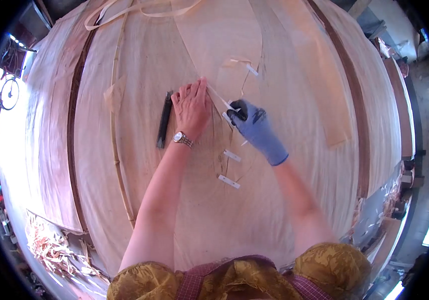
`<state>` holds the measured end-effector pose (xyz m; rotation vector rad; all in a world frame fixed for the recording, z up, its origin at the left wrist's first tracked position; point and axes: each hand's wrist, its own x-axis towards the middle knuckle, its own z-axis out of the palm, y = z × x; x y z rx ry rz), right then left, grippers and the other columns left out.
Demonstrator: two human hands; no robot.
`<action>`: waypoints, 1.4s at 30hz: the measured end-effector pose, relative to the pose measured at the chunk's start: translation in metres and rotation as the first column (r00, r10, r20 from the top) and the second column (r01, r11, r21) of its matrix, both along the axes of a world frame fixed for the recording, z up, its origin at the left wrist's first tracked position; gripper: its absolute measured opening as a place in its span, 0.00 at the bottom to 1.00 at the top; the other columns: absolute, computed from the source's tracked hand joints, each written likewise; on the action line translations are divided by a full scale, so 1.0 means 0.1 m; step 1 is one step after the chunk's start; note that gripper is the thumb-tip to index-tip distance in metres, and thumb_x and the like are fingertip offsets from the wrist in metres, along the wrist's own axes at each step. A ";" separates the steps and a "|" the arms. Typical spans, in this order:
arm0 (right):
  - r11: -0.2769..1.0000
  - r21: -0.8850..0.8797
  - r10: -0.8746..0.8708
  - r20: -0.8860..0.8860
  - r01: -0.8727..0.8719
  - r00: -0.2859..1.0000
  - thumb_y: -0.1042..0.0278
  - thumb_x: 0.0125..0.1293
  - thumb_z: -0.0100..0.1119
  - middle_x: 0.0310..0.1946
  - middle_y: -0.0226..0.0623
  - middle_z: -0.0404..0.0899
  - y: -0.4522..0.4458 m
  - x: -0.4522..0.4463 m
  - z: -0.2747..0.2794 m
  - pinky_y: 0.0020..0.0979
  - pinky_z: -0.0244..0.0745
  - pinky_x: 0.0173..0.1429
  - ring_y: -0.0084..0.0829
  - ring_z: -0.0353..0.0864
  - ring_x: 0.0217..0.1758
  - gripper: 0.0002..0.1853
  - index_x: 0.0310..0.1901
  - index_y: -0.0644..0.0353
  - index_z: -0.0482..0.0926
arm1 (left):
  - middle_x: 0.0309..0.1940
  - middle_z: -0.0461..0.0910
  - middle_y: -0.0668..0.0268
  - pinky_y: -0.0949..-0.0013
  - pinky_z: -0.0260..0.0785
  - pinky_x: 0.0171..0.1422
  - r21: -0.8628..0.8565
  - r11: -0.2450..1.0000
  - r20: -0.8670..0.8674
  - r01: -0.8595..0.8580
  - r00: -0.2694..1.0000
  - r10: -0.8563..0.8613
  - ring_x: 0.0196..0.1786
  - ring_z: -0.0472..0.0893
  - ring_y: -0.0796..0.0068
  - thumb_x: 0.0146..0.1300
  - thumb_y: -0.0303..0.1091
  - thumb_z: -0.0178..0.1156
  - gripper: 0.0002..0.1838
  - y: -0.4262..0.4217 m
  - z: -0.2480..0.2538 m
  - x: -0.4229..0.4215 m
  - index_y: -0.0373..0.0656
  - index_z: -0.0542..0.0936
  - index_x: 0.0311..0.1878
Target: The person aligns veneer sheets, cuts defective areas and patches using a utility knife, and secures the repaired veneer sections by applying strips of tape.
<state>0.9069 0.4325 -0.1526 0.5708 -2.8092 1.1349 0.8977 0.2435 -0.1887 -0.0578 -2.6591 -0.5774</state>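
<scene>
My left hand (193, 110), bare with a wristwatch (182, 139), lies on the pale wood veneer (209, 220), fingers stretched forward and fingertips at a seam between sheets. My right hand (254, 127) wears a blue glove with dark fingertips. Its fingers are closed on a thin pale strip (218, 96) that slants up toward my left fingertips; whether it is a blade or a sliver cannot be made out. Short white pieces (232, 156) lie along a ragged split in the veneer below and above my right hand. A dark narrow bar (164, 120) rests left of my left hand.
A long thin cane-like stick (116, 150) runs along the veneer on the left. A loose pale ribbon strip (149, 11) curls at the far end. Wood shavings (54, 245) pile up at lower left. A loose tan veneer strip (324, 85) lies on the right.
</scene>
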 end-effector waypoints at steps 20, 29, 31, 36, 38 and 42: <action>0.984 0.178 -0.021 0.129 -0.003 0.991 0.54 0.72 0.54 0.29 0.41 0.85 0.47 -0.15 -0.01 0.36 0.73 0.26 0.34 0.83 0.26 0.14 0.42 0.57 0.79 | 0.64 0.75 0.72 0.52 0.59 0.63 -0.136 0.989 0.033 0.061 0.998 -0.057 0.65 0.69 0.63 0.62 0.30 0.52 0.19 0.02 -0.07 -0.01 0.47 0.79 0.56; 0.910 0.412 -0.028 -0.057 0.050 0.998 0.60 0.69 0.56 0.28 0.46 0.83 0.86 -0.50 0.64 0.49 0.76 0.39 0.49 0.84 0.35 0.09 0.39 0.57 0.77 | 0.62 0.77 0.72 0.52 0.58 0.63 -0.123 0.991 0.066 0.048 0.997 -0.040 0.65 0.71 0.63 0.64 0.33 0.54 0.18 0.01 -0.06 -0.01 0.49 0.78 0.58; 0.958 0.283 -0.042 -0.011 0.044 0.999 0.60 0.69 0.57 0.28 0.44 0.83 0.91 -0.40 0.68 0.48 0.76 0.37 0.47 0.83 0.32 0.10 0.38 0.58 0.79 | 0.63 0.76 0.71 0.49 0.58 0.64 -0.114 0.992 0.089 0.044 0.995 -0.034 0.65 0.70 0.62 0.64 0.32 0.53 0.17 0.02 -0.05 -0.02 0.49 0.77 0.56; 0.952 -0.054 -0.254 0.412 0.302 0.875 0.60 0.70 0.58 0.24 0.36 0.84 0.91 0.59 1.30 0.34 0.71 0.24 0.28 0.75 0.16 0.13 0.41 0.62 0.82 | 0.61 0.77 0.70 0.49 0.58 0.64 -0.130 0.991 0.077 0.026 0.997 -0.016 0.64 0.71 0.61 0.65 0.32 0.54 0.17 0.03 -0.07 -0.01 0.49 0.77 0.57; 0.897 -0.116 -0.317 0.505 0.427 0.803 0.61 0.71 0.58 0.23 0.32 0.83 0.98 1.08 1.43 0.25 0.65 0.19 0.17 0.69 0.13 0.13 0.43 0.64 0.82 | 0.61 0.77 0.69 0.49 0.58 0.64 -0.124 0.992 0.081 0.025 0.997 -0.015 0.63 0.71 0.61 0.65 0.33 0.54 0.18 0.06 -0.01 0.02 0.49 0.76 0.58; 0.839 -0.140 -0.374 0.553 0.526 0.745 0.63 0.71 0.59 0.23 0.32 0.82 1.15 1.89 1.47 0.23 0.62 0.18 0.15 0.68 0.14 0.11 0.44 0.62 0.83 | 0.57 0.78 0.65 0.51 0.61 0.62 -0.062 0.998 -0.137 0.026 0.990 -0.034 0.59 0.73 0.62 0.66 0.36 0.56 0.17 0.06 0.02 0.14 0.49 0.77 0.57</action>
